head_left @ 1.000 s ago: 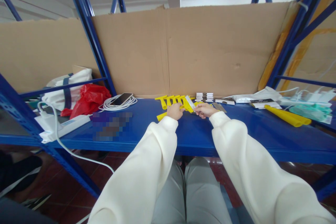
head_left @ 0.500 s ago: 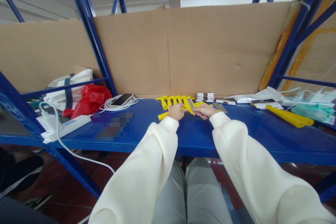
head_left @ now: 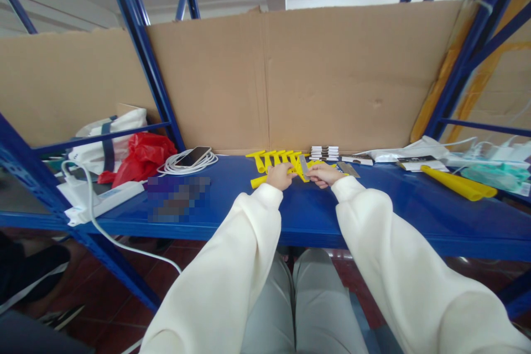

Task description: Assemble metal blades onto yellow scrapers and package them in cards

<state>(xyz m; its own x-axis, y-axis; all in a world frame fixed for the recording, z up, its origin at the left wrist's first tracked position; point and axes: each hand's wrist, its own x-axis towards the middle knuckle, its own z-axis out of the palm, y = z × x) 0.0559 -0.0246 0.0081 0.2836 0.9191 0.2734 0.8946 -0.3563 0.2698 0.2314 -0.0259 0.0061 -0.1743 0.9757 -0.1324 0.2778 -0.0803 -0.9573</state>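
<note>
My left hand (head_left: 279, 175) is closed around the handle of a yellow plastic scraper (head_left: 260, 181) lying on the blue shelf (head_left: 315, 215). My right hand (head_left: 322, 174) is closed in a pinch on a thin grey metal blade (head_left: 303, 165) held at the scraper's head, between the two hands. Behind them, a row of several more yellow scrapers (head_left: 271, 157) lies along the cardboard backing. A stack of small black-and-white blade packs (head_left: 324, 152) sits just right of that row. A loose grey blade (head_left: 345, 169) lies on the shelf beside my right hand.
A phone on a coiled white cable (head_left: 188, 160), a red plastic bag (head_left: 141, 156), a white tote bag (head_left: 105, 138) and a white power strip (head_left: 97, 199) sit at the left. A long yellow tube (head_left: 456, 183), white packets and chargers (head_left: 418, 155) lie at the right. Blue rack posts (head_left: 143, 55) flank the cardboard wall (head_left: 332, 77).
The grey blade in my right hand has tipped from slanting to nearly upright at the scraper's head. Both hands have stayed in almost the same place.
</note>
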